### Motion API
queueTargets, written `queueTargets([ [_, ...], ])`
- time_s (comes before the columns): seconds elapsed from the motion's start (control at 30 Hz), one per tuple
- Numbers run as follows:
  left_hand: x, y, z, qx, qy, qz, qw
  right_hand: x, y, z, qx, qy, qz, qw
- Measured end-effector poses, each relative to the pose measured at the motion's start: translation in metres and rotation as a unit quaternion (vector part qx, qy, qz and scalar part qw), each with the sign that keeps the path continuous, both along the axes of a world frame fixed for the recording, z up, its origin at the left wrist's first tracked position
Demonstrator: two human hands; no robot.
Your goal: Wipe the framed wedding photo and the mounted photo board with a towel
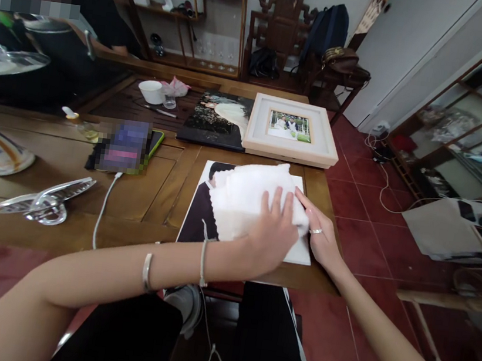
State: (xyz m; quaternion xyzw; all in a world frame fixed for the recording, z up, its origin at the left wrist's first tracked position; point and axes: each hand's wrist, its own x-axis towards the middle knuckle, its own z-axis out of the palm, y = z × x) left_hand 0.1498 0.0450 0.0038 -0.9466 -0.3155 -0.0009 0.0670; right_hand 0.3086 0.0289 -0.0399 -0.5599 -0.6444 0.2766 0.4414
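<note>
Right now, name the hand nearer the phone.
Left. The left hand lies on the white cloth, right of the phone; the right hand sits farther right, by the cloth's edge.

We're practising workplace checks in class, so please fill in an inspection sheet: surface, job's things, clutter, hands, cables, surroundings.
Surface: brown wooden table.
Job's things: white cloth partly covering a portrait print.
Clutter: phone, shiny silver object, dropper bottle, white cup; framed photo beside a dark picture.
Hands: left hand spread on the cloth; right hand at its right side, grip unclear.
Cables: white cable running from the phone to the table's front edge.
Surroundings: red tiled floor, carved wooden chair, person in dark clothing at upper left.
</note>
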Motion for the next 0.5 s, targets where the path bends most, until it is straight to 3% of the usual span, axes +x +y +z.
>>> queueTargets([
  [0.13, -0.001, -0.037, -0.001, 0.012, 0.012, -0.034, 0.999, 0.0, 0.001, -0.002, -0.009, 0.021, -0.005, 1.0],
  [0.3, -0.041, -0.074, 0.003, 0.019, -0.009, -0.107, 0.994, 0.0, 0.002, -0.002, 0.013, -0.062, 0.032, 0.997],
  [0.4, -0.067, -0.076, 0.012, -0.014, -0.008, -0.131, 0.991, 0.0, 0.004, -0.002, 0.027, -0.109, 0.048, 0.992],
  [0.5, -0.084, -0.059, 0.02, -0.081, -0.007, -0.126, 0.989, -0.001, 0.004, -0.002, 0.029, -0.132, 0.05, 0.99],
])
